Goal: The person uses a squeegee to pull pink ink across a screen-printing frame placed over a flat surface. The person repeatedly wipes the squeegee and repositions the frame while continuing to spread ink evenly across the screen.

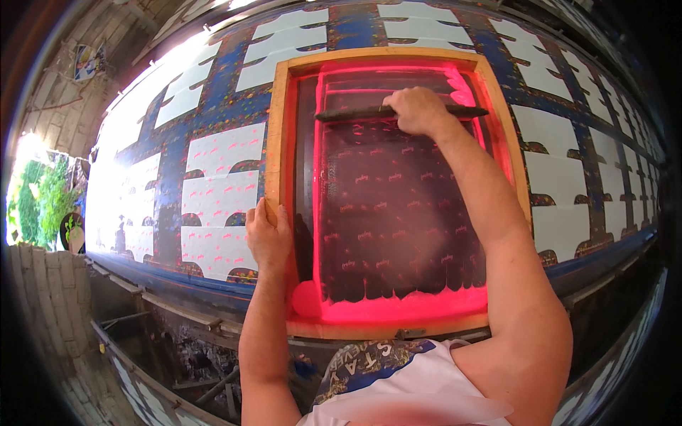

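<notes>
A wooden screen-printing frame (405,53) lies on a long table in front of me, its dark mesh (398,199) showing rows of small pink marks. My right hand (415,110) is closed around the middle of a long dark squeegee (348,113), which lies across the far part of the mesh. Thick bright pink ink (405,305) is pooled along the near edge of the screen, with more streaked at the far end and down the sides. My left hand (268,231) grips the frame's left rail, fingers wrapped on the wood.
White cut fabric pieces (220,170) with pink prints lie left of the frame. Plain white pieces (558,184) lie to the right and beyond, in rows on the blue, paint-spotted table (355,32). A brick wall (50,305) and green plants (42,192) show at the far left.
</notes>
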